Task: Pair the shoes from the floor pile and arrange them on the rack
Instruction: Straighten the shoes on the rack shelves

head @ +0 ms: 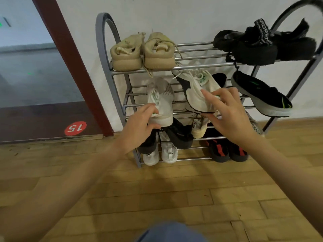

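A metal shoe rack (pixel 192 67) stands against the wall. On its second shelf are two white sneakers with green marks. My left hand (pixel 139 126) grips the heel of the left white sneaker (pixel 161 100), which points toe-in. My right hand (pixel 227 114) pinches the heel end of the right white sneaker (pixel 201 88), which lies tilted on its side. A beige pair (pixel 143 51) sits at the top left and a black pair (pixel 262 44) at the top right.
A single black shoe with a white sole (pixel 262 95) lies at the right of the second shelf. Lower shelves hold black, white (pixel 160 152), cream and black-and-red shoes (pixel 227 151). A dark red door frame (pixel 78 67) stands left of the rack. Wooden floor lies in front.
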Action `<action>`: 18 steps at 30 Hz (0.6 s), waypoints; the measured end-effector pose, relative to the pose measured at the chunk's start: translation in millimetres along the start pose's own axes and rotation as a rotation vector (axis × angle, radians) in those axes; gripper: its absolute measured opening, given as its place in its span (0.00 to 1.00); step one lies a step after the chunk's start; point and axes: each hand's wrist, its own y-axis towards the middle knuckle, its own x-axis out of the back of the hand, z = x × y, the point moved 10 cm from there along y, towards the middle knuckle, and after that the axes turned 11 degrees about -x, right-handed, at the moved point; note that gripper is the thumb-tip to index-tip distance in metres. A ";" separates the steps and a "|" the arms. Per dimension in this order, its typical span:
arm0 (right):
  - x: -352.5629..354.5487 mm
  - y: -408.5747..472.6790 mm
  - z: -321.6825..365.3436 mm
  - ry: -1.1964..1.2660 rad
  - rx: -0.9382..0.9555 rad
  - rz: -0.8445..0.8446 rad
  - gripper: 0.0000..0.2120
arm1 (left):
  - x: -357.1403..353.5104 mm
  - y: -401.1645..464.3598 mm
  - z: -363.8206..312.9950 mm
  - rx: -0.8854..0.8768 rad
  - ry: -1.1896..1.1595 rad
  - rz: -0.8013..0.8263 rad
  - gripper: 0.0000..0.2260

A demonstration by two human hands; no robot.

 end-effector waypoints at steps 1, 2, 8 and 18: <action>3.6 0.8 -1.7 0.000 0.004 -0.004 0.31 | -3.8 5.9 -4.7 -0.007 -0.011 -0.004 0.14; 6.1 1.4 -2.6 -0.002 0.010 -0.007 0.31 | -7.9 11.5 -9.3 -0.016 -0.019 -0.005 0.14; 3.1 2.2 1.9 0.001 0.047 -0.021 0.28 | -22.3 20.7 -16.6 -0.034 -0.055 0.016 0.21; -39.7 29.8 68.3 0.113 0.099 -0.009 0.26 | 71.9 -65.4 46.1 0.240 0.030 -0.300 0.11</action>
